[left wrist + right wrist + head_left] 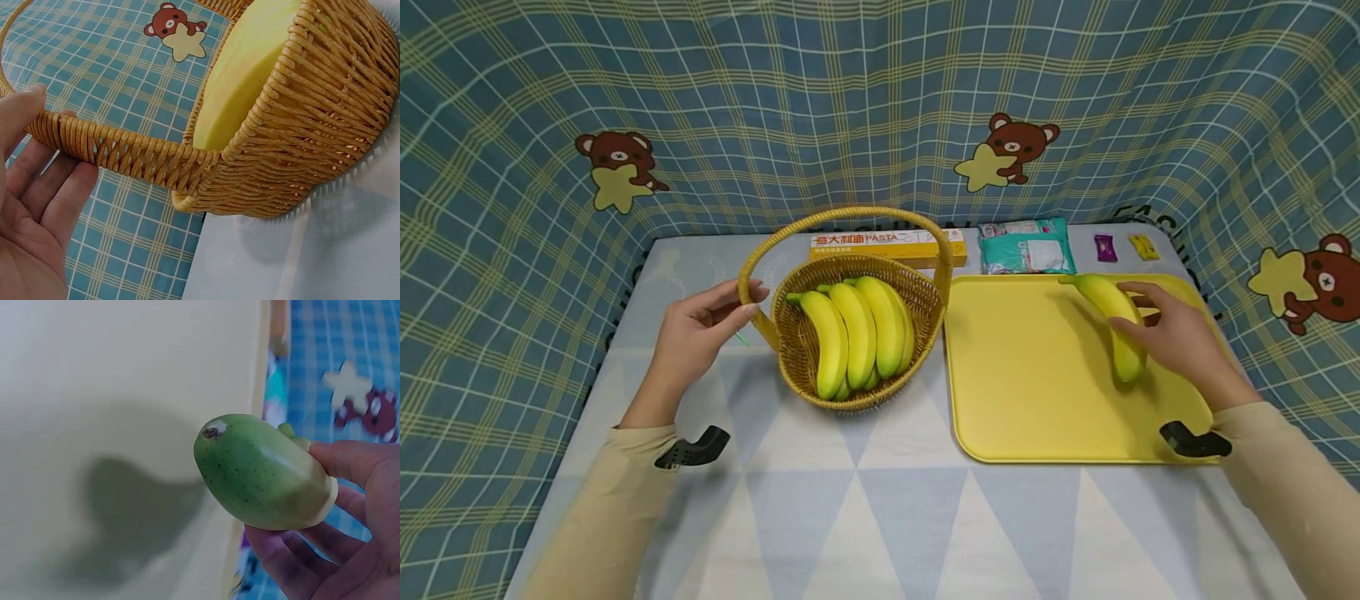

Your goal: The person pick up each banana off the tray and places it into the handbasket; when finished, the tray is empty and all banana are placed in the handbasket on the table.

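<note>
A wicker basket (857, 404) with a tall arched handle holds several yellow bananas (865, 325) and stands on the table left of centre. My left hand (703, 329) pinches the left side of the basket's handle (125, 147) between thumb and fingers. Over the right part of a yellow tray (1022, 375), my right hand (1183, 333) grips a single banana (1105, 304) from its right side. Its green blossom end (244, 469) faces the camera in the right wrist view, and a shadow falls on the tray below.
Behind the basket lies a pasta box (887, 248). A teal packet (1026, 247) sits behind the tray, with a small purple packet (1105, 247) and a small yellow packet (1144, 247) to its right. A plaid curtain (820, 108) closes off the back and sides.
</note>
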The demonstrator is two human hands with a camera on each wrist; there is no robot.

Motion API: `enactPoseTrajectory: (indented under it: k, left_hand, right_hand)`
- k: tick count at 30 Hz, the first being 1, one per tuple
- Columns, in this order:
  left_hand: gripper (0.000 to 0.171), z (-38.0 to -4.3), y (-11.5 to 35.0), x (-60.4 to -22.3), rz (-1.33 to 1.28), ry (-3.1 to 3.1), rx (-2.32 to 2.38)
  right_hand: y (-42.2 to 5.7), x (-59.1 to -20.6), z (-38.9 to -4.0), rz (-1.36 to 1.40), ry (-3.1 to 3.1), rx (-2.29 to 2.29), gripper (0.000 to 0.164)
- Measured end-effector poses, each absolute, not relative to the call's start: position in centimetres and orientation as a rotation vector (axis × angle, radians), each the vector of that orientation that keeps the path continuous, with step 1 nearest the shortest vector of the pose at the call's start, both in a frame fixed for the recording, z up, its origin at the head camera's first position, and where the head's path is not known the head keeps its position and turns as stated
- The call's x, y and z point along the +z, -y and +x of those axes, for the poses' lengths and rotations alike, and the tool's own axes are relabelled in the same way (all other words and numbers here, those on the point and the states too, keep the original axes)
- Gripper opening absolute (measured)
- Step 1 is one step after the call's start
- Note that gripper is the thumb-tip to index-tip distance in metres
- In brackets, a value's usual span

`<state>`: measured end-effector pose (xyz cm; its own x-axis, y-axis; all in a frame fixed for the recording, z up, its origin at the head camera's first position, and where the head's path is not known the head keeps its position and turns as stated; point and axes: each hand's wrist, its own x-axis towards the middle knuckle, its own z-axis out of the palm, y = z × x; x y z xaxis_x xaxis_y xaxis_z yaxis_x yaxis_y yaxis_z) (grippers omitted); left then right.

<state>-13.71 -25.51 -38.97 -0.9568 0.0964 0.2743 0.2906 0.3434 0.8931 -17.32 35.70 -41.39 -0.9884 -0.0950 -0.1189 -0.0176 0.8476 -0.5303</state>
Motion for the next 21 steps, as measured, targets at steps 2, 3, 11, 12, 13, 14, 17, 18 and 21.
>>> enactPoseTrajectory:
  k: [2,3,11,12,13,14,17,18,21]
  left_hand:
    - [0.033,-13.7,25.5,-39.0,-0.352,2.431,-1.666]
    - [0.033,-13.7,25.5,-39.0,-0.352,2.434,-1.662]
    - [0.033,-13.6,25.6,-39.0,-0.351,2.441,-1.664]
    - [0.033,-13.7,25.6,-39.0,-0.352,2.438,-1.667]
    - [0.033,-13.7,25.6,-39.0,-0.352,2.436,-1.668]
    - [0.033,-13.7,25.6,-39.0,-0.352,2.432,-1.673]
    - [0.033,-13.7,25.7,-39.0,-0.346,2.429,-1.681]
    - [0.033,-13.7,25.6,-39.0,-0.345,2.431,-1.684]
    - [0.034,-13.7,25.6,-39.0,-0.342,2.438,-1.684]
  right_hand:
    - [-34.4,-40.8,-17.1,-0.135,-2.896,-0.83,0.072]
    - [-33.7,-40.5,-17.0,-0.157,-2.898,-0.835,0.071]
    - [-28.7,-38.0,-15.2,-0.362,-2.879,-0.825,0.064]
    - [-28.1,-37.6,-15.0,-0.387,-2.873,-0.823,0.063]
    - [-27.4,-37.3,-14.8,-0.412,-2.864,-0.821,0.062]
    - [-26.7,-36.9,-14.6,-0.434,-2.852,-0.824,0.062]
    - [-24.5,-35.9,-14.1,-0.486,-2.799,-0.839,0.06]
    - [-23.8,-35.6,-14.0,-0.502,-2.78,-0.841,0.06]
    - [-21.5,-35.0,-14.0,-0.568,-2.742,-0.834,0.059]
